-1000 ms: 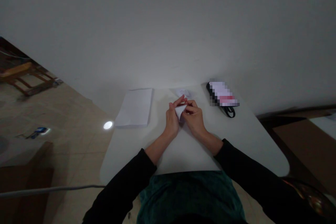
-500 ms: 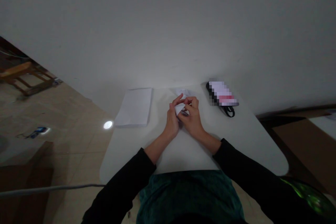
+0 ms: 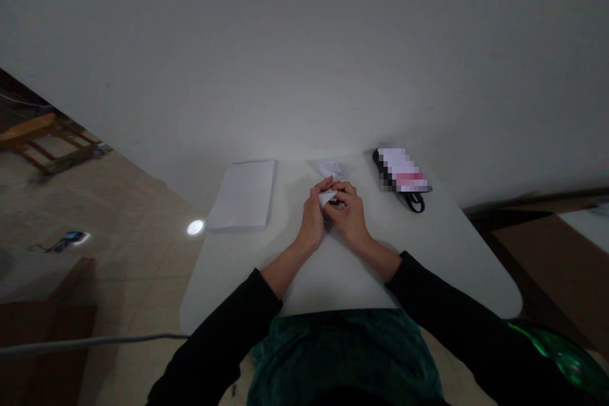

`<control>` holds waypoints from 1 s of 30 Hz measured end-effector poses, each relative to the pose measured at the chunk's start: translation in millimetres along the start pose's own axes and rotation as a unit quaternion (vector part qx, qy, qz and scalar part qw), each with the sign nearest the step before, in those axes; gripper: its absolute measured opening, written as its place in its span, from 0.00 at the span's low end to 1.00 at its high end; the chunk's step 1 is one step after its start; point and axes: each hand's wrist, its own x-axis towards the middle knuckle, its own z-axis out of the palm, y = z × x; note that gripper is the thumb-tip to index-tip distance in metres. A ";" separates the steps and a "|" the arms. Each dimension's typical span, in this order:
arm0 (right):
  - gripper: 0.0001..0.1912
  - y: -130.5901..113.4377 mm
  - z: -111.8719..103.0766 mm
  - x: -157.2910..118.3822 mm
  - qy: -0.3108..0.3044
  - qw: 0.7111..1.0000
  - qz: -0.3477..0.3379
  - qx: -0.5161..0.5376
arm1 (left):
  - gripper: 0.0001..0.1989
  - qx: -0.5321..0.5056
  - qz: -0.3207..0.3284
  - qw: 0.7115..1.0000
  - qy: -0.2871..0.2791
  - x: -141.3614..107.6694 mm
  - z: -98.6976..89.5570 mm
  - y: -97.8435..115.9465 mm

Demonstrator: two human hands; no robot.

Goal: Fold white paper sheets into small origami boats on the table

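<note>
Between my two hands is a small piece of folded white paper [image 3: 326, 197], mostly covered by the fingers. My left hand [image 3: 313, 219] is closed on its left side. From the right, my right hand [image 3: 349, 216] pinches the same paper with thumb and fingers. Both hands are low over the middle of the white table [image 3: 333, 279]. Just beyond the fingertips lies another folded white paper piece [image 3: 332, 169], near the wall.
A stack of white paper [image 3: 245, 195] lies at the table's left. At the back right a phone [image 3: 404, 169] rests on a black case with a strap loop [image 3: 416, 203]. The wall [image 3: 304, 63] rises directly behind the table. A grey cable [image 3: 95, 341] runs at lower left.
The fingers of both hands have drawn in closer around the folded paper, and their tips sit slightly lower. More of the paper piece behind them shows. The other things stay in place.
</note>
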 end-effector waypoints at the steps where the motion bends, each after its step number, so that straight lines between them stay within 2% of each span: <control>1: 0.06 0.1 0.3 -0.8 0.007 1.000 0.000 0.001 | 0.30 0.006 0.005 1.000 -0.002 0.4 -1.4 -0.6; 6: 0.09 -0.4 1.9 -3.8 -0.013 0.999 -0.010 0.036 | 0.31 0.033 0.051 0.998 0.022 5.4 -8.3 -4.9; 12: 0.06 6.8 2.5 -3.4 -0.001 0.996 0.044 0.084 | 0.31 -0.028 0.046 0.999 0.004 4.5 -5.8 -9.8; 18: 0.08 -4.2 2.1 -4.2 0.022 0.999 -0.033 0.000 | 0.28 -0.009 0.043 0.998 0.043 1.3 -0.9 -1.6; 22: 0.08 -6.7 4.9 -3.5 0.030 0.998 -0.048 -0.016 | 0.24 -0.013 0.038 0.996 0.076 3.0 0.5 0.0; 26: 0.08 -1.4 5.7 -2.2 0.035 0.999 -0.035 -0.009 | 0.22 -0.033 0.032 0.998 0.048 3.7 -0.1 -6.2; 30: 0.07 7.0 6.5 -1.3 0.030 1.000 0.006 -0.008 | 0.22 -0.050 0.012 0.998 0.032 2.3 -1.6 -8.2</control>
